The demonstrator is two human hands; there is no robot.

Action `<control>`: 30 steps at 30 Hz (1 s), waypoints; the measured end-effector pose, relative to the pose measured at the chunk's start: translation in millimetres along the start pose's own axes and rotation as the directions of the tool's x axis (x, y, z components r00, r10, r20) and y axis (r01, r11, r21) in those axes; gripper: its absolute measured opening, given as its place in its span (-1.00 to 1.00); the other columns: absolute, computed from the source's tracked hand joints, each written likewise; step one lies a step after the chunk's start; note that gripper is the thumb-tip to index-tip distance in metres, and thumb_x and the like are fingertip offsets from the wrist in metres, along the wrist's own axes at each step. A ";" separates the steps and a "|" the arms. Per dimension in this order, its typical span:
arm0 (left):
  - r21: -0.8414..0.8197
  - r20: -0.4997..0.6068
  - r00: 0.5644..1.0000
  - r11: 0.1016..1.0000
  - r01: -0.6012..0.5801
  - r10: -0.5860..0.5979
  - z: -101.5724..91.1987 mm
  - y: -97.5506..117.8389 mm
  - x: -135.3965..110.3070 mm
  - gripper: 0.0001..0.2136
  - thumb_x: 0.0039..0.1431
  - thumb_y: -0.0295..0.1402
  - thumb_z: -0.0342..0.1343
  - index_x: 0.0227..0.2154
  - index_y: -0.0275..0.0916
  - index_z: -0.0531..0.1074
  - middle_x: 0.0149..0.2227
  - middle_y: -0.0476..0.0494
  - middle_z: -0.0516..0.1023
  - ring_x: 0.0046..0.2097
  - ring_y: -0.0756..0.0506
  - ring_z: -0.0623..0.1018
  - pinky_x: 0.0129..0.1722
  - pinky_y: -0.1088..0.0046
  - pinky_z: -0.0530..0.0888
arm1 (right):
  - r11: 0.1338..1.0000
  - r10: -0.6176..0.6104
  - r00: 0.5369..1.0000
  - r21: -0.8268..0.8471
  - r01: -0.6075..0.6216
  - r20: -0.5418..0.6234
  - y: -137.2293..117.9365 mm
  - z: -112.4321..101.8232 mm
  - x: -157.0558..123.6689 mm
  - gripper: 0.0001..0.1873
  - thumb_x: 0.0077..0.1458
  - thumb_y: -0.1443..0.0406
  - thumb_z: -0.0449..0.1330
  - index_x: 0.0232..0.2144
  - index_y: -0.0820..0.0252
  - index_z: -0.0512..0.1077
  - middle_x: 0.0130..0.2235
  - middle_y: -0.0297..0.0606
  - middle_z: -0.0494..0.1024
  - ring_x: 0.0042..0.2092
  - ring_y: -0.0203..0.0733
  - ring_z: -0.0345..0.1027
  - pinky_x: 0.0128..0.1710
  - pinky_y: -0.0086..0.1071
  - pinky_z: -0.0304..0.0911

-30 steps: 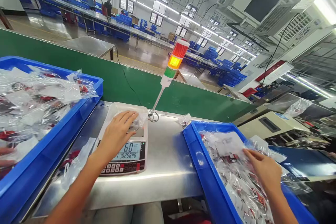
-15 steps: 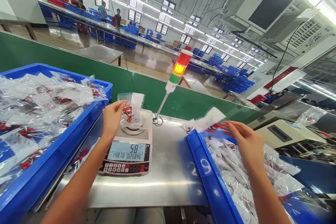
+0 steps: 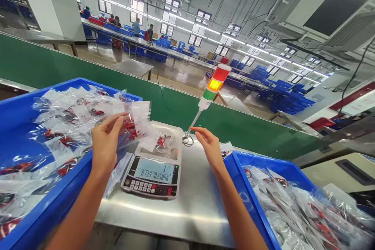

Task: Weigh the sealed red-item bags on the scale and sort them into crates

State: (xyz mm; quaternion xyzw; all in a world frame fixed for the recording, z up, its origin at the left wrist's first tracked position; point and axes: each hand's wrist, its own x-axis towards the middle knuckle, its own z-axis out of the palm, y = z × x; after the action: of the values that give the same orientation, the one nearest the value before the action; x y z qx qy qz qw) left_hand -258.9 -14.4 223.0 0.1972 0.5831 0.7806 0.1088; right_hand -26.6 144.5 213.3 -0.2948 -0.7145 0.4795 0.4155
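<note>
My left hand [image 3: 107, 140] pinches a clear plastic bag [image 3: 136, 121] with red parts and a white paper in it. It hangs between the left blue bin [image 3: 63, 187] and the digital scale [image 3: 150, 187]. A second clear bag [image 3: 164, 142] with red and dark parts lies on the scale's pan, just right of the held one. The scale's display [image 3: 154, 171] reads 1 on top. My right hand [image 3: 209, 146] is held out over the steel table [image 3: 193, 203], right of the scale, fingers apart and nothing in them.
A right blue bin [image 3: 249, 195] holds many similar bags. A signal tower [image 3: 213, 88], its amber section lit, stands behind the scale before a green partition [image 3: 164, 101]. One bag [image 3: 226, 148] lies behind the right bin. People work at a far bench [image 3: 117, 33].
My left hand has moved left with its bag off the scale. My right hand has come from the right bin to beside the scale, and another bag now lies on the pan.
</note>
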 end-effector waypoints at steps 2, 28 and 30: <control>-0.034 0.133 0.991 0.999 0.025 -0.020 15.2 6.9 -14.1 -0.66 0.04 -0.07 0.31 -0.21 -0.19 0.63 -0.16 -0.15 0.69 -0.15 -0.17 0.66 -0.13 0.34 0.60 | 0.999 0.030 0.997 0.044 -0.032 0.064 -8.3 2.2 -14.5 -0.56 0.11 -0.07 0.31 -0.09 0.03 0.58 0.03 -0.16 0.66 0.13 0.03 0.47 0.18 -0.04 0.33; 0.175 0.232 0.970 0.984 0.032 -0.073 -8.2 -22.7 -24.6 -0.70 0.12 0.00 0.24 -0.23 -0.07 0.62 -0.07 -0.11 0.67 0.06 -0.24 0.61 0.25 0.13 0.44 | 0.798 0.437 0.863 -0.333 -0.503 -0.254 124.3 -89.7 -115.6 -0.41 0.05 -0.13 0.17 0.01 0.06 0.40 -0.17 -0.15 0.70 -0.18 0.14 0.62 -0.24 0.00 0.54; 0.187 0.224 0.971 0.981 0.044 -0.086 -9.4 -25.3 -23.9 -0.70 0.11 0.00 0.24 -0.24 -0.07 0.62 -0.08 -0.12 0.68 0.05 -0.24 0.61 0.24 0.13 0.45 | 0.762 0.407 0.866 -0.416 -0.497 -0.290 128.7 -90.7 -116.8 -0.39 0.00 -0.09 0.18 0.01 0.11 0.41 -0.11 -0.06 0.68 -0.10 0.19 0.60 -0.06 0.09 0.47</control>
State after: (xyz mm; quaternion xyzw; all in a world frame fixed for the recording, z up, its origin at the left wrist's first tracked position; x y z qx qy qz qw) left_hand -243.0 -24.7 192.3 0.2764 0.6411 0.6921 0.1831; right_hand 111.9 135.8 75.0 -0.5942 -0.6764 0.3453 0.2648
